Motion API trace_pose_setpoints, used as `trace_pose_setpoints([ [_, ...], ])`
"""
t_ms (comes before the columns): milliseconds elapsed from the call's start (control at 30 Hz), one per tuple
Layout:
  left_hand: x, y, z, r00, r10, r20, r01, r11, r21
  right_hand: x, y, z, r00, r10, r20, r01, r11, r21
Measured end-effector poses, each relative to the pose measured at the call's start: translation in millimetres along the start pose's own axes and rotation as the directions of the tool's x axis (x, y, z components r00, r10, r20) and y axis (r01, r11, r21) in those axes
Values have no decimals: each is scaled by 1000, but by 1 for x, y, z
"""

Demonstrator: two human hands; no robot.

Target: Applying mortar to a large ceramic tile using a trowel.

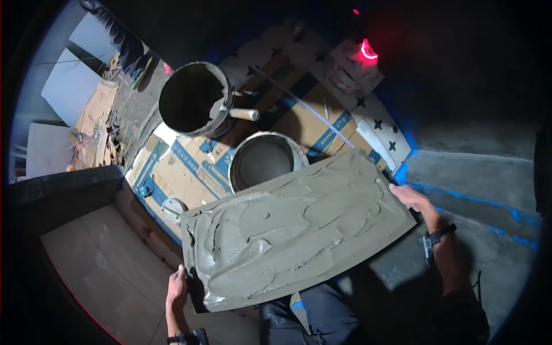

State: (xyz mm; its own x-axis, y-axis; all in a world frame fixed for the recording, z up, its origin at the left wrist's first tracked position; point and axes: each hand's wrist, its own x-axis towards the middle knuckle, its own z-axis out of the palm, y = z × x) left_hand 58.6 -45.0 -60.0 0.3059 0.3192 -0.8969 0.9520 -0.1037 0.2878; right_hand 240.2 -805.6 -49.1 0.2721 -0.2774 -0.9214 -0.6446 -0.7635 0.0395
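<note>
A large rectangular tile [299, 224], its upper face spread with wet grey mortar in uneven ridges, is held up in front of me. My left hand [176, 290] grips its near left edge. My right hand [409, 197] is closed on the right edge, higher up. The fingers under the tile are hidden. Just beyond the tile stands a bucket [303, 154] with grey contents, partly covered by it. Farther left is a bigger dark bucket [164, 106], with a wooden-handled trowel [244, 114] resting at its rim.
Flattened cardboard [167, 172] covers the floor beneath the buckets. A long thin strip [322, 118] lies across it. A red light [368, 50] glows at the back. Pale panels [72, 83] and debris lie left, near another person's leg [123, 46]. A low wall [69, 187] borders the left.
</note>
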Motion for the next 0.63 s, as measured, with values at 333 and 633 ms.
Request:
trace_pose_setpoints([
  [333, -101, 59, -44, 968, 251, 13, -215, 856, -471, -16, -25, -81, 970, -83, 229, -1, 938, 346],
  [633, -90, 54, -13, 839, 494, -228, -512, 575, -638, 25, 8, -50, 856, -515, 48, -7, 80, 997],
])
